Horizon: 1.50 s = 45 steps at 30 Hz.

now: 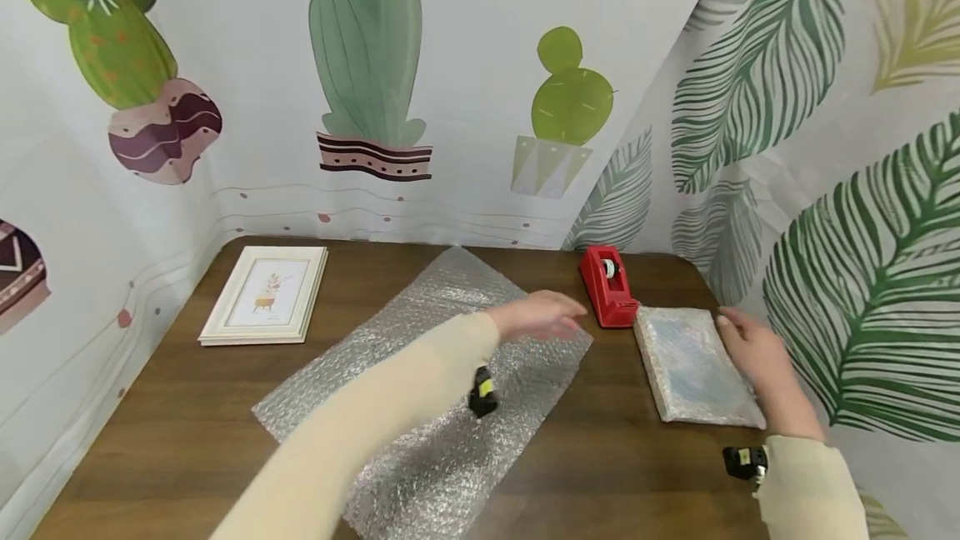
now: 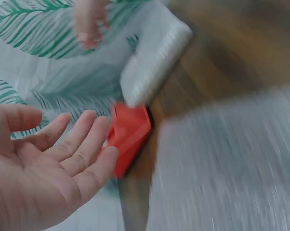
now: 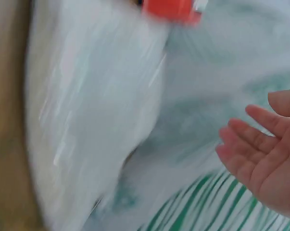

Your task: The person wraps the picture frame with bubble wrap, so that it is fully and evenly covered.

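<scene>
The left hand (image 1: pixel 538 315) of the person is above the right part of the silver-grey bubble wrap sheet (image 1: pixel 525 382), near the red plastic tape dispenser (image 1: pixel 611 300); its fingers are loosely bent and slightly apart, with nothing between them, and the palm is seen in the left wrist view; the right hand (image 1: pixel 753 348) is just beside the right edge of the flat rectangular package (image 1: pixel 693 365), which is wrapped in clear bubble material; its fingers are also relaxed, the thumb apart from them, and they do not clamp the package.

The package lies at the right side of the dark brown wooden table (image 1: pixel 600 473), near the front end of the dispenser; whether these 2 touch, I cannot tell; the sheet lies diagonally across the middle, partly under the cream sleeve (image 1: pixel 360 415); at the far left lies 1 white rectangular picture frame (image 1: pixel 264 297), with a plant drawing.
</scene>
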Motion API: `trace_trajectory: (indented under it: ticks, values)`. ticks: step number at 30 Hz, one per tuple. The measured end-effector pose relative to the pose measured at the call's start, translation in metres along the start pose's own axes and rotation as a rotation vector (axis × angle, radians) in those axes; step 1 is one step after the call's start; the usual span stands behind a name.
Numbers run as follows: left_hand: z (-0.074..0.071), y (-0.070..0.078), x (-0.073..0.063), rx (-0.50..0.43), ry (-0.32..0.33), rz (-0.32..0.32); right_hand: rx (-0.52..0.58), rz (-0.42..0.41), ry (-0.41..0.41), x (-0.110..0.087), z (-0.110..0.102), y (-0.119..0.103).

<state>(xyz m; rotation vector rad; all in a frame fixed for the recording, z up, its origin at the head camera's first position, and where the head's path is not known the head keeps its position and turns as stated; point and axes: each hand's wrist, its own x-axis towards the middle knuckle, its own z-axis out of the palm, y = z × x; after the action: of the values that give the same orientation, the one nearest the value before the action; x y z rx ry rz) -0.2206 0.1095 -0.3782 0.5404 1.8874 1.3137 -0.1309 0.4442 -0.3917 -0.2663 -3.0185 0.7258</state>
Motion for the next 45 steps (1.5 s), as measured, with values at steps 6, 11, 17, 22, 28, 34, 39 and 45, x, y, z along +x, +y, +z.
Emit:
trace_trajectory:
  ticks: [6, 11, 17, 22, 28, 34, 39, 45]
  values:
    - [-0.03, -0.05, -0.056, 0.366, 0.051, 0.086, 0.032, -0.236, 0.036, -0.006, 0.04, -0.071]
    - [-0.046, -0.097, -0.103, 0.557, 0.108, 0.131, 0.05, -0.413, 0.024, -0.017, 0.083, -0.109]
    - [-0.07, -0.153, -0.16, 0.79, 0.165, 0.135, -0.067, -0.495, -0.116, -0.034, 0.132, -0.13]
    - [-0.085, -0.189, -0.196, 0.878, 0.176, 0.079, -0.135, -0.495, -0.249, -0.045, 0.161, -0.14]
    - [-0.086, -0.218, -0.214, 0.905, 0.22, 0.065, -0.146, -0.453, -0.329, -0.05, 0.177, -0.142]
    - [-0.08, -0.227, -0.219, 0.915, 0.265, 0.043, -0.124, -0.455, -0.353, -0.05, 0.183, -0.143]
    - [-0.078, -0.229, -0.223, 0.918, 0.272, 0.021, -0.124, -0.472, -0.367, -0.049, 0.181, -0.146]
    - [-0.083, -0.22, -0.221, 0.918, 0.281, 0.05, -0.148, -0.478, -0.399, -0.04, 0.173, -0.154]
